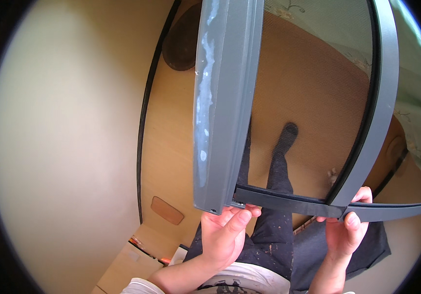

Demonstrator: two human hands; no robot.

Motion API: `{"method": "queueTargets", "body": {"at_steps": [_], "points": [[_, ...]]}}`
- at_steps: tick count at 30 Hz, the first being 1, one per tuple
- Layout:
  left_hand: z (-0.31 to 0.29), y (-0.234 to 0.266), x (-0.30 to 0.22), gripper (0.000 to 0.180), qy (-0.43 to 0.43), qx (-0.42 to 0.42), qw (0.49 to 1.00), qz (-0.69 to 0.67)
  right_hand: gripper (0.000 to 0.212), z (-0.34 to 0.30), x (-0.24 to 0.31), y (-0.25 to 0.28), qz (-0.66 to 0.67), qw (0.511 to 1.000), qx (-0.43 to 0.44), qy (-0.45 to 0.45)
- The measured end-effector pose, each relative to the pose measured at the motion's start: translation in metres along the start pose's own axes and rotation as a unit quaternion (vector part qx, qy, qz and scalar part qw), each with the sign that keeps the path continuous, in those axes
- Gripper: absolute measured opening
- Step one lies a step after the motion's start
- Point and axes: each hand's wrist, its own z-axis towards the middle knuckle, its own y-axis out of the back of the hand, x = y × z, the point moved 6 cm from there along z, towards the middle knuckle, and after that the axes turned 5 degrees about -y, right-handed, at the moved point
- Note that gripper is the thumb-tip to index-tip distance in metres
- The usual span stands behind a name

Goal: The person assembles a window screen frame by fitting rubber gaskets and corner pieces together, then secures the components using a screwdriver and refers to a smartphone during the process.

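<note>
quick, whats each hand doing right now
Left hand: fingers curled at the lower left corner of the grey screen frame; whether it grips cannot be told
Right hand: closed, holding the frame's lower right corner

White top (265, 275) with dark print (225, 288), white sleeve (143, 286) lower left, pale-flecked dark trousers (275, 237), apparently a dark sock (286, 136).

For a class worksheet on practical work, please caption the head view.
Bare left hand and right hand at the lower corners of a rectangular, grey-framed dark mesh panel.
</note>
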Motion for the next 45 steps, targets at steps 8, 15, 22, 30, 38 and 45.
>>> {"method": "queueTargets", "body": {"at_steps": [8, 15, 22, 30, 38, 45], "points": [[0.006, 0.003, -0.007, 0.019, -0.003, 0.005, 0.999, 0.04, 0.042, -0.001, -0.006, 0.005, -0.009, 1.0, -0.005, 0.007], [0.008, 0.005, -0.013, 0.022, -0.012, -0.026, 0.999, 0.042, 0.043, -0.002, -0.011, 0.007, 0.001, 1.0, -0.022, -0.001], [0.006, 0.008, -0.016, 0.026, -0.024, 0.004, 0.993, 0.112, 0.044, 0.002, -0.006, 0.01, -0.003, 1.0, -0.029, -0.011], [0.008, 0.008, -0.012, 0.021, -0.015, -0.019, 0.993, 0.12, 0.046, 0.003, 0.001, 0.025, -0.053, 0.997, -0.047, -0.023], [0.018, -0.002, -0.017, 0.03, 0.008, 0.002, 0.986, 0.169, 0.039, 0.004, -0.002, 0.013, -0.009, 1.0, 0.014, -0.009], [0.016, 0.0, -0.018, 0.029, -0.005, -0.033, 0.994, 0.1, 0.04, 0.004, -0.007, 0.01, 0.012, 0.998, 0.043, -0.032]]}}
